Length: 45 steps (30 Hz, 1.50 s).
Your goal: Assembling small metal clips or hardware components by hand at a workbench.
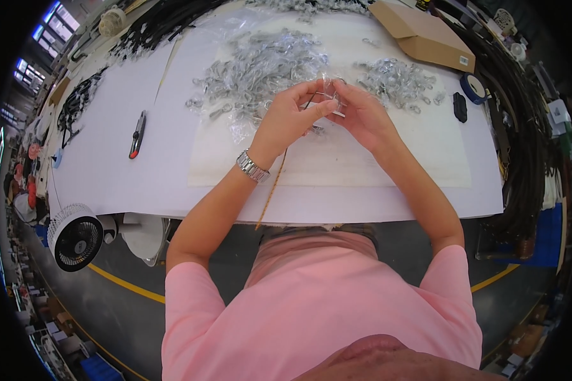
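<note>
Over the middle of the table, my left hand [289,120] and my right hand [365,117] meet with fingers curled around a small clear plastic bag [327,84]. Something shiny and pale shows between the fingertips, too small to make out. A thin yellowish-brown cord [274,187] hangs below my left hand and crosses the table's front edge. Just beyond my left hand spreads a large heap of metal hooks in clear bags [264,66]. A smaller pile of grey metal hooks [397,82] lies beyond my right hand.
A white sheet [394,168] covers part of the table. A utility knife [137,134] lies at left, black straps [152,28] at far left. On the right are a cardboard box [426,38], blue tape [473,89] and a black object [459,108]. A fan [76,238] stands at front left.
</note>
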Tool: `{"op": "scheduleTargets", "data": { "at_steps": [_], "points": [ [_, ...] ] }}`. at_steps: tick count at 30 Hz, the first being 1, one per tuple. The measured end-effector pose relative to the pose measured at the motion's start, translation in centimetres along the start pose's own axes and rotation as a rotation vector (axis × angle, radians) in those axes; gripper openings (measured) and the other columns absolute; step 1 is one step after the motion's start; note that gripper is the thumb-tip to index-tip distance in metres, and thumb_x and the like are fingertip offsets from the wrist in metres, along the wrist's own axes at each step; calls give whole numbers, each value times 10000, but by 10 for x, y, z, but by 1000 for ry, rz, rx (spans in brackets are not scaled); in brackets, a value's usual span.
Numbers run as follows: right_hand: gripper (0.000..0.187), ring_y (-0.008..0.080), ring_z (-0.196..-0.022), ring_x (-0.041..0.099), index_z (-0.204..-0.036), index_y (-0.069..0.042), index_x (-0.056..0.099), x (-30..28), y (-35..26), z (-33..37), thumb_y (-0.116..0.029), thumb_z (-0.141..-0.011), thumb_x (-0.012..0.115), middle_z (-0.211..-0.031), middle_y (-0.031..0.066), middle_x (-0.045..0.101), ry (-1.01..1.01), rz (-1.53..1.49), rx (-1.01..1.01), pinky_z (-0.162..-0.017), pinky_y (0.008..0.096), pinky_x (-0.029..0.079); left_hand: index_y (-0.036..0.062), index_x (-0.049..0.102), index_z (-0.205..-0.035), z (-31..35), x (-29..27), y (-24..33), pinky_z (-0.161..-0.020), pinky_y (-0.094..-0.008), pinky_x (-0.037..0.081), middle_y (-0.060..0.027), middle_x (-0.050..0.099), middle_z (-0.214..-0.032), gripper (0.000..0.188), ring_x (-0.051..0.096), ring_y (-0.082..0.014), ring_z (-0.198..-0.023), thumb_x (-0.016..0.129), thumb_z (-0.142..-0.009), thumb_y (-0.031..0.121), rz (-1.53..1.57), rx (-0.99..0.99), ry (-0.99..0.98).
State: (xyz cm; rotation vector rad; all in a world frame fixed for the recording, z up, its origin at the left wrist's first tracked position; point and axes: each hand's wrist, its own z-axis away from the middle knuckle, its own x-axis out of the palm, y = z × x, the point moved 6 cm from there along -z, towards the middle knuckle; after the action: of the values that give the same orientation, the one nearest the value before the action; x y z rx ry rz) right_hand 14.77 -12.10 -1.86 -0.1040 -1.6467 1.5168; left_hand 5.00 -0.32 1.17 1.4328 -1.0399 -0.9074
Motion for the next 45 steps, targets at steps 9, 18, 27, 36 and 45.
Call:
{"op": "scheduleTargets", "data": {
  "at_steps": [9,18,27,36,45],
  "points": [
    [373,145,-872,668,-1235,-8,676,4,2,-1,-317,-1060,560,-1013,53,730,-116,161,-20,-843,300,518,8,684,-997,0,0,-27,-437,-198,289,-64,732,-887,208,436,-26,-493,664,-1019,214,295,-168,-194],
    [383,158,-943,698,-1268,32,643,11,-17,16,-275,-1063,541,-1170,153,744,53,196,-289,-828,286,531,-11,699,-1064,3,7,-21,-412,-187,243,-74,725,-871,219,413,-14,-479,667,-1013,200,254,-191,-276],
    [351,150,-995,695,-1148,7,726,8,-18,16,-295,-1051,577,-1154,111,750,22,268,-174,-942,311,525,-7,677,-1121,2,3,-19,-411,-180,252,-79,726,-874,218,385,-6,-466,658,-1011,180,231,-193,-310],
    [347,153,-1039,705,-1161,-7,700,-3,-20,17,-310,-1060,566,-1170,107,749,144,78,-132,-984,322,527,18,666,-1103,-2,-6,-17,-427,-171,254,-64,718,-912,191,371,1,-481,657,-1011,186,300,-219,-242],
    [360,157,-1042,712,-1153,-13,712,-1,-17,17,-338,-1046,605,-1138,107,762,159,177,-200,-964,306,539,16,706,-1036,-1,-13,-10,-454,-174,284,-19,695,-831,173,405,-5,-515,714,-979,178,225,-95,-64]
  ]
}}
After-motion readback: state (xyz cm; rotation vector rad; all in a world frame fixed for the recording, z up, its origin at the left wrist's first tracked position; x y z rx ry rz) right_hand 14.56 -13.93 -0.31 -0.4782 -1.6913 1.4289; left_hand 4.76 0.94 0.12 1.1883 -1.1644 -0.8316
